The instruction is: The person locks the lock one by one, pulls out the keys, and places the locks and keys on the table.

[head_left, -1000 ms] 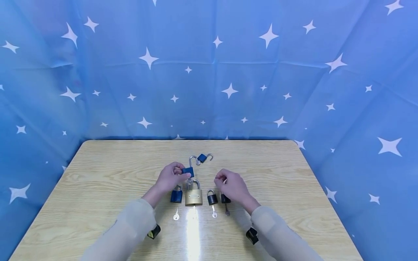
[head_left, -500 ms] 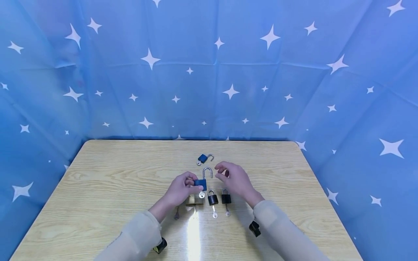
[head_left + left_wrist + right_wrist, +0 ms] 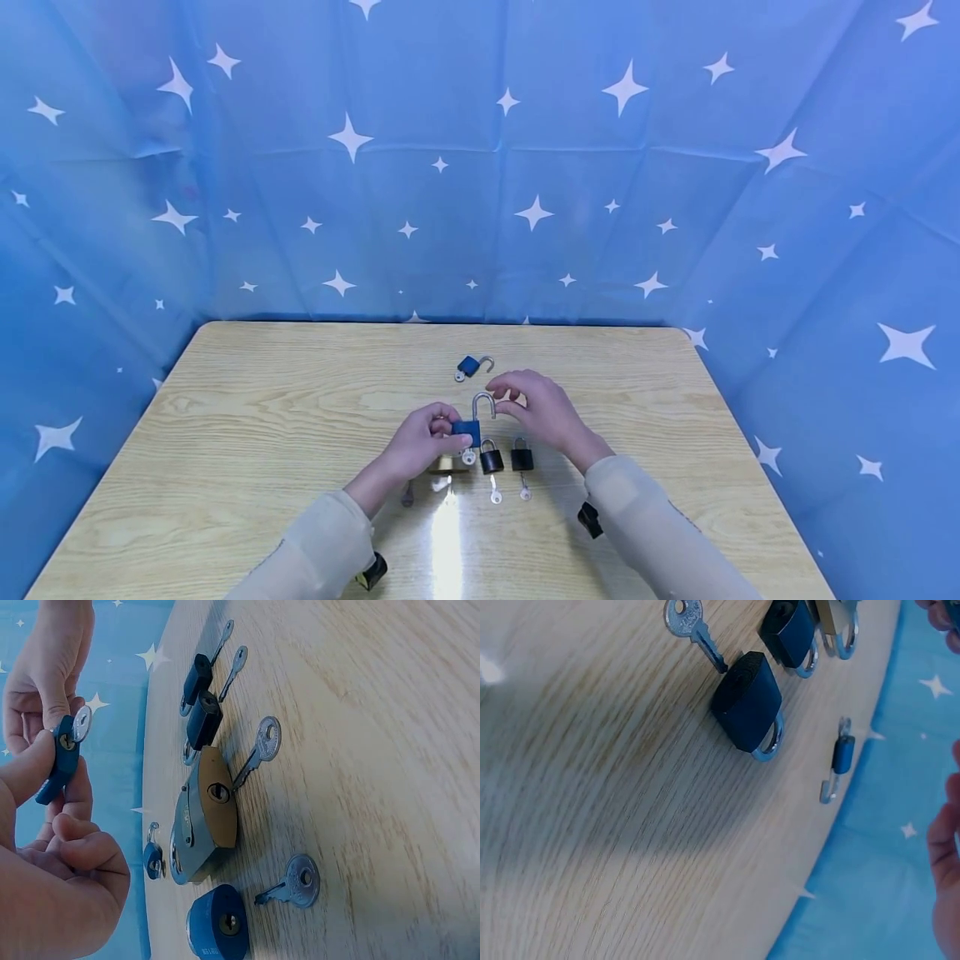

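My left hand [image 3: 423, 437] holds a blue padlock [image 3: 467, 432] above the table, thumb in front and fingers behind. Its shackle [image 3: 483, 398] stands raised and unlocked, and a key [image 3: 82, 724] sits in its keyway. Beside the shackle's free end, my right hand [image 3: 540, 408] has its thumb and fingers loosely bent and parted; whether they touch the metal I cannot tell. Below the left hand, a brass padlock [image 3: 196, 814] and a second blue padlock [image 3: 219, 924] stand locked; the head view mostly hides them.
Two black padlocks [image 3: 492, 461] stand right of the brass one, keys [image 3: 496, 493] lying before them. More keys [image 3: 300, 881] lie before the blue and brass padlocks. Farther back lies a small unlocked blue padlock [image 3: 468, 367] with a key. A starry blue curtain [image 3: 420, 167] surrounds the table.
My left hand has carried the blue padlock rightward and toward me, away from the small blue padlock. The right hand has moved up off a black padlock toward the raised shackle.
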